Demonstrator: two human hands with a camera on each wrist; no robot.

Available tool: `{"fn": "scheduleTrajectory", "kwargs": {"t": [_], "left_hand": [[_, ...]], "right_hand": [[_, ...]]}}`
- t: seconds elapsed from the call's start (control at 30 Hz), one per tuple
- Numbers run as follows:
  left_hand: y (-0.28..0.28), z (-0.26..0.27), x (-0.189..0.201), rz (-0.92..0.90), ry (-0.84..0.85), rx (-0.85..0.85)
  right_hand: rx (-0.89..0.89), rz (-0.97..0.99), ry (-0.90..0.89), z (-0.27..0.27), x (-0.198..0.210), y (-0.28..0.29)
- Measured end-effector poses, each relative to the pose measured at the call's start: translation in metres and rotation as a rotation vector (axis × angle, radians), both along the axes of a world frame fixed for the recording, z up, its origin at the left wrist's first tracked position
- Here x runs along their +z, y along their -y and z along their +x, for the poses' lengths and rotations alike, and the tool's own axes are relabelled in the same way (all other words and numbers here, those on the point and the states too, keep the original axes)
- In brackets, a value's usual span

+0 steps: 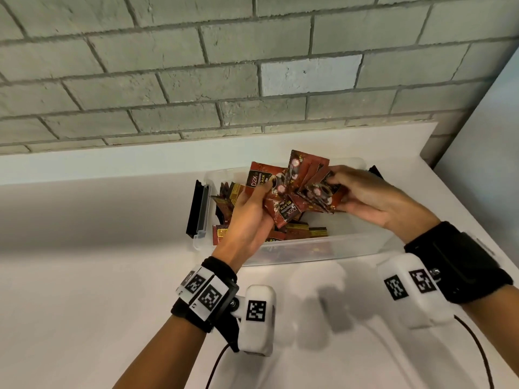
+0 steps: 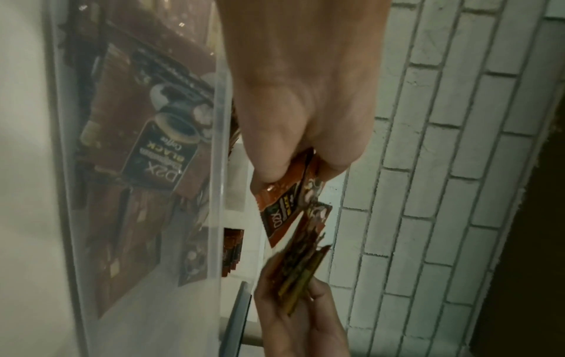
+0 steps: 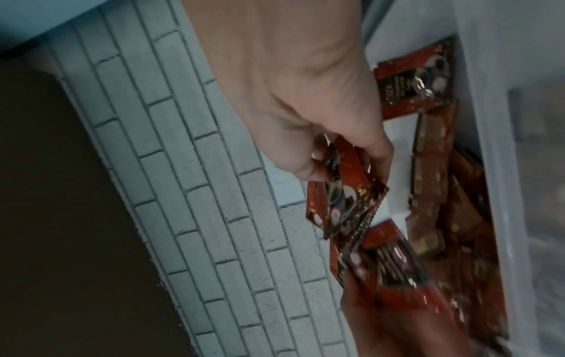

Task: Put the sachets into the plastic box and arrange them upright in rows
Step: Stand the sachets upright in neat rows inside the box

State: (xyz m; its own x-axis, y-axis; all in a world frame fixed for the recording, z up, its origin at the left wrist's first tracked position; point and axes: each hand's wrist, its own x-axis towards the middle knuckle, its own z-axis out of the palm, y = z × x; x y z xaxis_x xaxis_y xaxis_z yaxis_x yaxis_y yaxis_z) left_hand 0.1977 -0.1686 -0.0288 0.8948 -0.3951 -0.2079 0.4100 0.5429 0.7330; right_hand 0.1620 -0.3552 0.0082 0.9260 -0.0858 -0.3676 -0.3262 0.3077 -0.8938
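Above plastic box (image 1: pixel 323 249): "D2X BLACK" sachets (image 1: pixel 292 186)

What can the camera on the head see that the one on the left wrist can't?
Only the head view shows both wrist bands, the black latch on the plastic box, and the white counter. Only the left wrist view shows a sachet's label through the box's clear wall. Both show the left hand and right hand gripping red sachets above the box, and the brick wall.
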Motion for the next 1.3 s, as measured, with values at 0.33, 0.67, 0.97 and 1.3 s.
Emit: {"fn": "scheduleTrajectory", "kwargs": {"t": [0.33, 0.67, 0.97, 1.3], "left_hand": [[-0.01, 0.005, 0.01, 0.442, 0.194, -0.115], [-0.012, 0.01, 0.014, 0.647, 0.333, -0.316], [-0.013, 0.01, 0.024, 0.638, 0.339, -0.457], [-0.01, 0.017, 0.018, 0.513, 0.221, 0.036]], "right_hand": [[0.33, -0.436, 0.059, 0.005, 0.027, 0.028], [0.667, -0.836, 0.152, 0.017, 0.04, 0.022], [0.617, -0.687, 0.081, 0.023, 0.03, 0.019], [0.303, -0.178, -0.013, 0.019, 0.015, 0.023]]}}
